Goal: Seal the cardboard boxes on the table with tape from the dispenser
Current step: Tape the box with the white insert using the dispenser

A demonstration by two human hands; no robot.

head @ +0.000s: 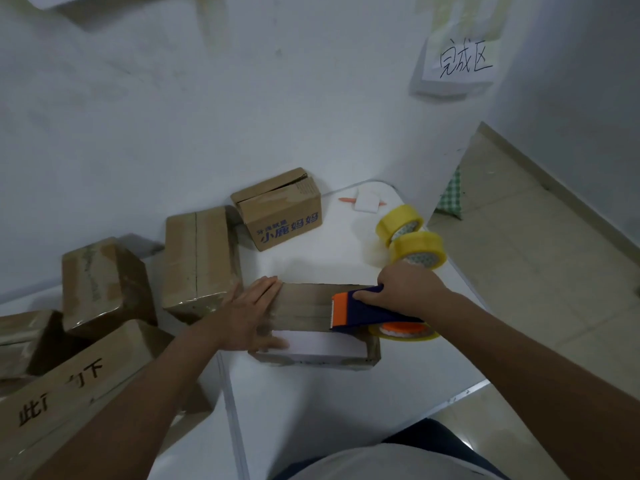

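1. Taping is under way on the flat brown cardboard box (pixel 304 303) at the near middle of the white table (pixel 311 393) (a white sheet shows through its open near side).
2. The right hand (pixel 408 289) has its fingers wrapped closed around the blue handle of the blue-and-orange tape dispenser (pixel 360 308), whose orange blade end rests on the box top, with its yellow roll hanging off the box's right edge.
3. The left hand (pixel 249 313) lies flat, fingers extended and together, pressing the left part of the box top; it grips nothing.
4. To do the step well, keep the left palm pinning the flaps shut so the box cannot slide, and hold the dispenser low and square to the seam.
5. Draw in one steady line; a tilted blade likely wrinkles the tape.
6. Other brown cardboard boxes (pixel 201 258) stand to the left, and two spare yellow tape rolls (pixel 412 237) sit just beyond the right hand.
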